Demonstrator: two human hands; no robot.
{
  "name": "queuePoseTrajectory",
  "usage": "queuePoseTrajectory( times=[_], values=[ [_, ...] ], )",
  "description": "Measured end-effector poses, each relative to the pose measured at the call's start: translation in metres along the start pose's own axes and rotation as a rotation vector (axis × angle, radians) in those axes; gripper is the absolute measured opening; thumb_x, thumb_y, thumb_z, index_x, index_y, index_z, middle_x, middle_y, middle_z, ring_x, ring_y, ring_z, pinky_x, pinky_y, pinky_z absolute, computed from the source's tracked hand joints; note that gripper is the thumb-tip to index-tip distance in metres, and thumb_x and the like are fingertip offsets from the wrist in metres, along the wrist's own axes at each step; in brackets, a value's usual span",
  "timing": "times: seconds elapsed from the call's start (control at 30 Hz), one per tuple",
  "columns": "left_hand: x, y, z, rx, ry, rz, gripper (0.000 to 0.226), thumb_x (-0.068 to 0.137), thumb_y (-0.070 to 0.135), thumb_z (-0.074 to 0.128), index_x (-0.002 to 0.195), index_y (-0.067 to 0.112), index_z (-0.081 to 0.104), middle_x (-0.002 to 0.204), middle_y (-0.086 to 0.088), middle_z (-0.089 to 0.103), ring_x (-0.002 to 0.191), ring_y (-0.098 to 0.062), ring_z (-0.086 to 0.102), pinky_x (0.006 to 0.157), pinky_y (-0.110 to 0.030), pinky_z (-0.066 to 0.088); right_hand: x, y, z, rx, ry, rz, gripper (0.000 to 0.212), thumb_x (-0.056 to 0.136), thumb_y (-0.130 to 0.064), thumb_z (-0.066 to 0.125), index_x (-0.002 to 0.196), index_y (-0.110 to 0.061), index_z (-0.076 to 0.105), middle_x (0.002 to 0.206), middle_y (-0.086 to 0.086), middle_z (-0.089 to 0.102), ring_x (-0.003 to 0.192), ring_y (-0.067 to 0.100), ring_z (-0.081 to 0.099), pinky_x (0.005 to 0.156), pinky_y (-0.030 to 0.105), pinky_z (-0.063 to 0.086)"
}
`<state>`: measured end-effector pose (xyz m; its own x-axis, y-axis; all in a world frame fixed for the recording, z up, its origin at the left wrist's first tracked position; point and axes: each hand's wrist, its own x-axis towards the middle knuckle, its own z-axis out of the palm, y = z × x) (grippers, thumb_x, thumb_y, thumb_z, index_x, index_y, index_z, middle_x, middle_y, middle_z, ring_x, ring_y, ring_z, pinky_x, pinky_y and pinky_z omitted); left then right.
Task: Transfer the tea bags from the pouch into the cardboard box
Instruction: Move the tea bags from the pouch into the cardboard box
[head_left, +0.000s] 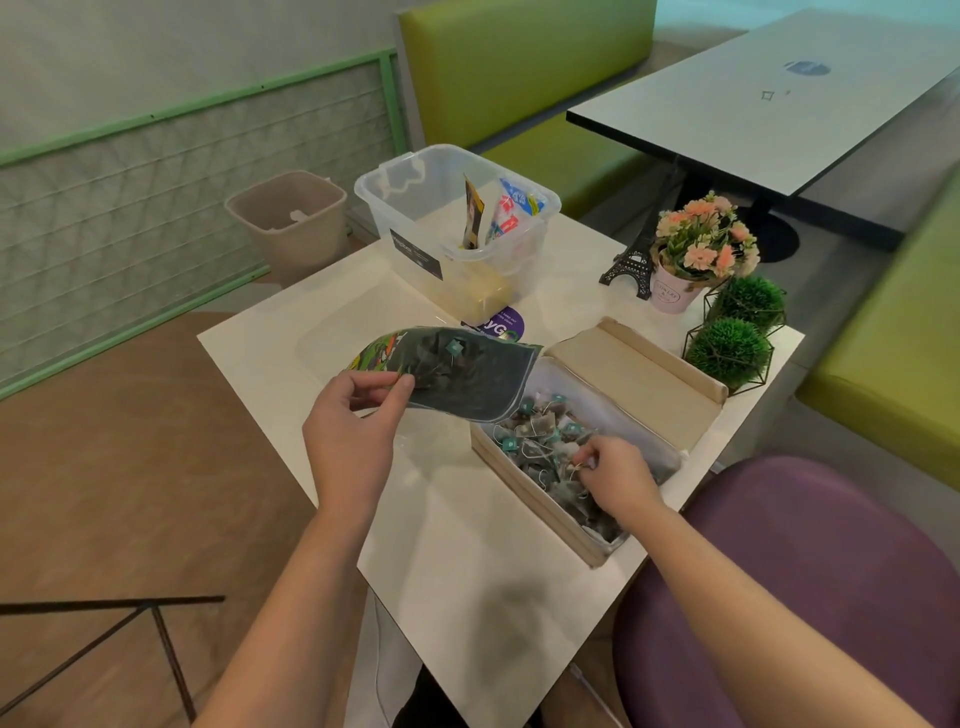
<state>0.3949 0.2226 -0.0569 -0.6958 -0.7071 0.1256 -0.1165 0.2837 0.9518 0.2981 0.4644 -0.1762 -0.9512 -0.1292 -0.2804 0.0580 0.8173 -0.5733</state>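
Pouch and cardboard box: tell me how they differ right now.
The pouch is dark, soft and bent, held up off the table in the left hand; the cardboard box is pale, stiff and rests flat on the table. The pouch shows few tea bags; the box holds a heap, which the right hand is touching. Both are open.

- Only one view is present: a wide-angle camera worn on the person's head, so nothing is shared with a second view.
- It looks forward and steeply down over the white table, whose corner points toward the viewer.
- Both forearms enter from the bottom edge; the left hand and right hand sit near mid-frame, close to the lens.
- Wide-angle bending curves lines near the edges, such as the green rail at upper left.
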Motion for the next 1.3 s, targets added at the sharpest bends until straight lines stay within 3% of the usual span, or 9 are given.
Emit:
queuePoseTrajectory(
  times=[0.1,0.23,0.37,0.53,0.73,0.83,0.9,1.1,1.3],
  values=[
    [0.004,0.0,-0.002,0.001,0.015,0.002,0.008,0.086,0.027,0.078,0.085,0.026,0.07,0.077,0.009,0.066,0.07,0.006,0.058,0.062,-0.004,0.04,-0.001,-0.003,-0.002,0.043,0.128,-0.039,0.02,0.09,-0.003,0.059,0.088,-0.023,0.063,0.109,0.001,0.059,0.086,0.015,0.053,0.073,0.03,0.044],
    [0.007,0.001,-0.003,0.0,0.017,0.004,0.009,0.086,0.028,0.078,0.084,0.028,0.07,0.077,0.009,0.067,0.07,0.005,0.058,0.062,-0.006,0.042,-0.005,-0.006,-0.002,-0.006,0.107,-0.073,0.009,0.089,-0.018,0.066,0.089,-0.027,0.066,0.114,-0.001,0.059,0.096,0.018,0.056,0.082,0.038,0.049],
    [0.011,0.003,-0.005,0.004,0.018,0.003,0.008,0.086,0.029,0.078,0.086,0.026,0.07,0.078,0.008,0.067,0.07,0.005,0.058,0.066,-0.014,0.045,-0.01,-0.028,-0.012,-0.105,0.134,-0.072,0.011,0.09,-0.037,0.064,0.094,-0.031,0.072,0.111,-0.006,0.06,0.111,0.021,0.051,0.097,0.045,0.041],
    [0.02,0.006,-0.008,-0.004,0.042,0.002,0.007,0.086,0.029,0.078,0.086,0.025,0.071,0.077,0.009,0.067,0.067,0.005,0.057,0.067,-0.017,0.045,-0.022,-0.086,-0.038,0.199,0.207,-0.21,0.008,0.091,-0.027,0.064,0.084,-0.027,0.069,0.088,-0.007,0.06,0.078,0.012,0.058,0.074,0.039,0.055],
    [0.028,0.007,-0.012,-0.014,0.059,-0.003,0.007,0.086,0.028,0.077,0.088,0.023,0.073,0.078,0.008,0.069,0.07,0.001,0.06,0.069,-0.019,0.048,-0.044,-0.162,-0.064,0.467,0.167,-0.407,0.007,0.089,-0.021,0.066,0.086,-0.022,0.072,0.079,-0.011,0.065,0.066,-0.003,0.052,0.063,0.011,0.042],
    [0.031,0.005,-0.016,0.007,0.055,0.007,0.007,0.087,0.027,0.077,0.088,0.022,0.073,0.08,0.007,0.07,0.073,-0.001,0.062,0.07,-0.019,0.049,-0.036,-0.19,-0.056,0.308,0.03,-0.464,0.013,0.093,-0.023,0.063,0.096,-0.022,0.076,0.092,-0.012,0.07,0.083,-0.002,0.059,0.078,0.014,0.047],
    [0.033,0.004,-0.019,0.021,0.043,0.018,0.006,0.087,0.027,0.077,0.089,0.023,0.073,0.083,0.007,0.071,0.076,-0.002,0.063,0.071,-0.019,0.05,-0.024,-0.206,-0.044,0.128,-0.069,-0.484,0.021,0.097,-0.022,0.057,0.108,-0.021,0.075,0.106,-0.006,0.072,0.097,0.009,0.062,0.089,0.021,0.046],
    [0.034,0.004,-0.022,0.028,0.022,0.036,0.006,0.086,0.023,0.078,0.088,0.022,0.073,0.084,0.006,0.072,0.078,-0.001,0.064,0.07,-0.012,0.049,0.032,-0.238,0.006,-0.35,-0.277,-0.332,0.035,0.096,-0.029,0.058,0.122,-0.007,0.061,0.113,0.01,0.065,0.103,0.027,0.062,0.089,0.032,0.049],
    [0.041,0.003,-0.032,0.021,0.031,0.033,0.006,0.085,0.022,0.078,0.085,0.023,0.073,0.083,0.007,0.071,0.079,-0.003,0.063,0.069,-0.01,0.047,0.068,-0.238,0.043,-0.369,-0.351,-0.214,0.062,0.088,-0.049,0.062,0.138,-0.015,0.049,0.134,0.012,0.055,0.122,0.031,0.053,0.103,0.038,0.044]
  ],
)
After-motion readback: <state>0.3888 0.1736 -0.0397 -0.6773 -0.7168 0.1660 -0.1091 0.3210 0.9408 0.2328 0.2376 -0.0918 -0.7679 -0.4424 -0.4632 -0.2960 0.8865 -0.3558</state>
